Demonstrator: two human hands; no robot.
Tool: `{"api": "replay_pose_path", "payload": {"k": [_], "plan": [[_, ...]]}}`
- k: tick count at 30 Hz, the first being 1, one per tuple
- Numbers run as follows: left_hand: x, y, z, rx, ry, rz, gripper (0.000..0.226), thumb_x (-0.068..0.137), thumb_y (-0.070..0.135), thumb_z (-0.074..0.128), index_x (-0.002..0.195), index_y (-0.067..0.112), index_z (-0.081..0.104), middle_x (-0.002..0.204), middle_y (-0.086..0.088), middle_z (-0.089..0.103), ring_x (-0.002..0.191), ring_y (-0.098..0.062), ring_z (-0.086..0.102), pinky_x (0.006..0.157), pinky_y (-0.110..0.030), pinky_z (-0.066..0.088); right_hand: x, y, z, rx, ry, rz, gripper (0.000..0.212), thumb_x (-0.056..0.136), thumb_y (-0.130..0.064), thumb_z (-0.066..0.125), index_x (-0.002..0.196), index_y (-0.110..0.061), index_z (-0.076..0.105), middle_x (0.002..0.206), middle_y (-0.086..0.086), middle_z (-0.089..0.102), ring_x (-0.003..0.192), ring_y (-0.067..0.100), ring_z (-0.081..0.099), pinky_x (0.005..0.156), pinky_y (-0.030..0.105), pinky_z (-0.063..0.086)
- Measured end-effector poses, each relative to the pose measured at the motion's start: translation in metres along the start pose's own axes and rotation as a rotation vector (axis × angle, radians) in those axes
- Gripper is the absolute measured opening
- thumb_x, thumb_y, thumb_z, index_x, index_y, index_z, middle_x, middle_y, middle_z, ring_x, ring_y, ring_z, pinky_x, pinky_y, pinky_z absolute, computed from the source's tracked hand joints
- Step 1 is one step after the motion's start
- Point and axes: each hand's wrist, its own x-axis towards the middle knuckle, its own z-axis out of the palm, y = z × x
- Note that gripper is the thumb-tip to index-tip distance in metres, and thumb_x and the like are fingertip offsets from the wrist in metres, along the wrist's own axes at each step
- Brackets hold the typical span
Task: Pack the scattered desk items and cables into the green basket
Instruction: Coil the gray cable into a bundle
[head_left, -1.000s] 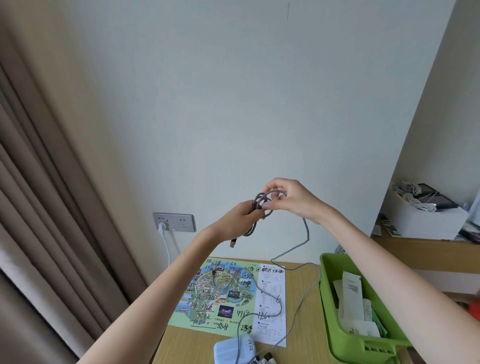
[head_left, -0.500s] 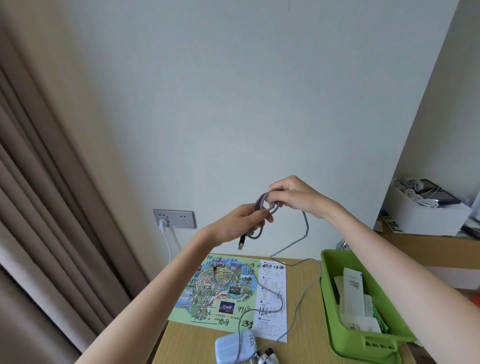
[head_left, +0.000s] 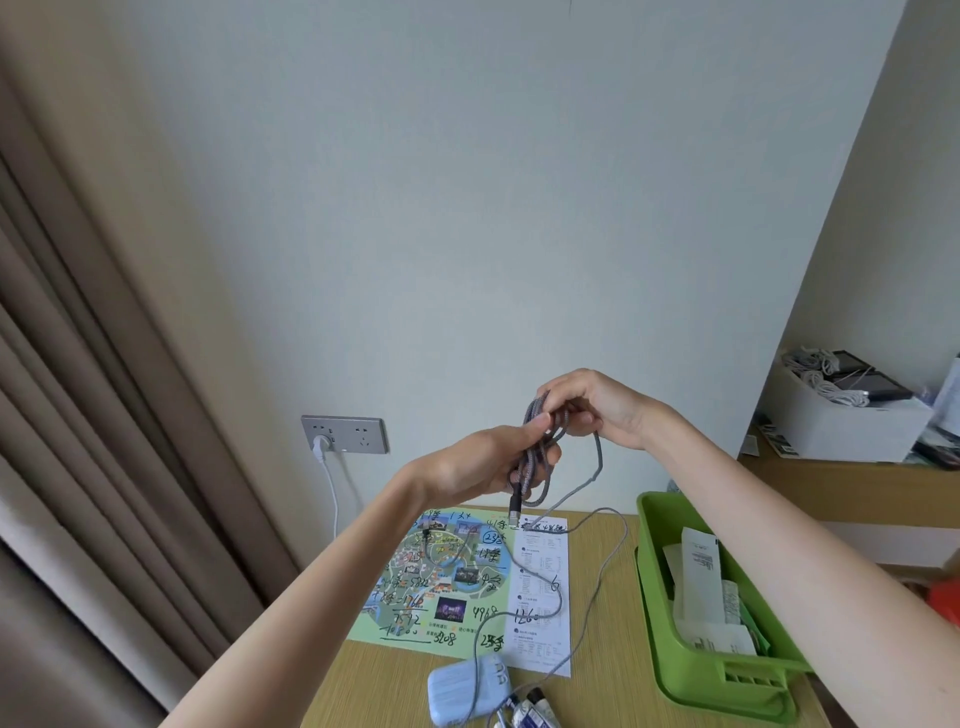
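A grey braided cable (head_left: 537, 457) is partly coiled in the air above the desk. My left hand (head_left: 478, 460) grips the bundle of loops, and a plug end hangs below it. My right hand (head_left: 597, 408) pinches the top of the same coil. The loose rest of the cable (head_left: 597, 577) trails down onto the desk, over a colourful map sheet (head_left: 457, 577). The green basket (head_left: 654, 525) stands at the right of the desk with paper slips and receipts inside.
A light blue charger block (head_left: 467, 688) and small tubes (head_left: 530, 709) lie at the desk's near edge. A wall socket (head_left: 345, 434) with a white plug sits on the left beside curtains. A white box (head_left: 841, 423) of cables rests on the right shelf.
Both hands have dropped slightly with the coil, and the right hand has laid another loop onto the bundle. The coil looks thicker, and less cable lies on the desk.
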Motion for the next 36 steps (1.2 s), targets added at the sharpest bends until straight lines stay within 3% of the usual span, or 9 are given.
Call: {"api": "replay_pose_path", "payload": {"k": [3, 6, 9, 13, 19, 23, 27, 31, 36], "plan": [[0.003, -0.003, 0.0, 0.036, 0.036, 0.03, 0.035, 0.098, 0.05, 0.036, 0.081, 0.022, 0.048, 0.074, 0.001, 0.036, 0.064, -0.014, 0.027, 0.063, -0.028, 0.028, -0.001, 0.003, -0.001, -0.008, 0.025, 0.005, 0.029, 0.083, -0.008, 0.053, 0.058, -0.017, 0.065, 0.055, -0.003, 0.043, 0.041, 0.006, 0.022, 0.041, 0.019, 0.012], [0.006, -0.008, -0.003, -0.03, 0.167, 0.052, 0.035, 0.101, 0.044, 0.038, 0.076, 0.021, 0.044, 0.067, 0.002, 0.032, 0.058, -0.014, 0.026, 0.059, -0.028, 0.026, -0.002, 0.011, -0.009, 0.106, 0.033, -0.057, 0.006, 0.084, -0.017, 0.062, 0.083, -0.012, 0.066, 0.068, -0.002, 0.043, 0.049, 0.006, 0.025, 0.045, 0.02, 0.015], [0.008, -0.013, -0.009, -0.135, 0.383, 0.083, 0.034, 0.103, 0.036, 0.038, 0.075, 0.018, 0.047, 0.065, 0.001, 0.035, 0.057, -0.015, 0.027, 0.058, -0.029, 0.028, -0.005, 0.026, -0.017, 0.213, 0.113, -0.094, 0.025, 0.091, -0.028, 0.06, 0.103, -0.007, 0.066, 0.071, -0.005, 0.047, 0.054, 0.008, 0.033, 0.05, 0.02, 0.027], [0.009, -0.014, -0.017, -0.128, 0.564, 0.128, 0.036, 0.103, 0.037, 0.036, 0.078, 0.016, 0.051, 0.067, -0.002, 0.034, 0.058, -0.015, 0.028, 0.058, -0.028, 0.027, -0.009, 0.044, -0.01, 0.112, 0.278, -0.08, 0.031, 0.096, -0.037, 0.056, 0.092, -0.01, 0.072, 0.067, -0.006, 0.046, 0.057, 0.009, 0.04, 0.058, 0.019, 0.039], [0.021, -0.012, -0.006, -0.076, 0.66, 0.172, 0.04, 0.105, 0.029, 0.028, 0.108, 0.012, 0.064, 0.06, 0.005, 0.038, 0.051, -0.009, 0.034, 0.054, -0.025, 0.031, -0.004, 0.033, 0.022, 0.029, 0.35, -0.106, 0.036, 0.101, -0.036, 0.048, 0.074, -0.015, 0.059, 0.061, -0.004, 0.041, 0.049, 0.009, 0.037, 0.051, 0.018, 0.034], [0.024, -0.01, -0.002, -0.07, 0.65, 0.182, 0.039, 0.104, 0.03, 0.029, 0.103, 0.02, 0.066, 0.056, 0.012, 0.045, 0.05, -0.006, 0.038, 0.048, -0.016, 0.034, 0.0, 0.025, 0.034, 0.09, 0.284, -0.054, 0.037, 0.099, -0.037, 0.05, 0.068, -0.016, 0.058, 0.057, -0.002, 0.045, 0.048, 0.011, 0.038, 0.047, 0.02, 0.029], [0.026, -0.009, -0.001, 0.041, 0.607, 0.198, 0.038, 0.103, 0.027, 0.03, 0.1, 0.014, 0.065, 0.061, 0.007, 0.06, 0.057, -0.009, 0.047, 0.051, -0.017, 0.036, -0.001, 0.025, 0.034, 0.071, 0.244, 0.063, 0.039, 0.093, -0.044, 0.056, 0.065, -0.016, 0.06, 0.061, 0.001, 0.054, 0.05, 0.012, 0.043, 0.046, 0.019, 0.033], [0.027, -0.009, -0.001, 0.133, 0.668, 0.231, 0.033, 0.103, 0.024, 0.031, 0.086, 0.015, 0.058, 0.059, 0.011, 0.053, 0.05, -0.001, 0.043, 0.049, -0.013, 0.036, -0.002, 0.028, 0.035, 0.034, 0.244, 0.084, 0.044, 0.087, -0.052, 0.062, 0.063, -0.016, 0.065, 0.061, 0.001, 0.056, 0.049, 0.012, 0.044, 0.048, 0.019, 0.036], [0.031, -0.009, -0.016, 0.015, 0.806, 0.15, 0.028, 0.1, 0.028, 0.033, 0.082, 0.015, 0.051, 0.068, 0.003, 0.045, 0.053, -0.007, 0.043, 0.054, -0.024, 0.035, -0.006, 0.027, 0.031, 0.0, 0.127, 0.018, 0.033, 0.094, -0.039, 0.059, 0.078, -0.013, 0.071, 0.064, 0.0, 0.053, 0.058, 0.014, 0.045, 0.059, 0.023, 0.04]]}}
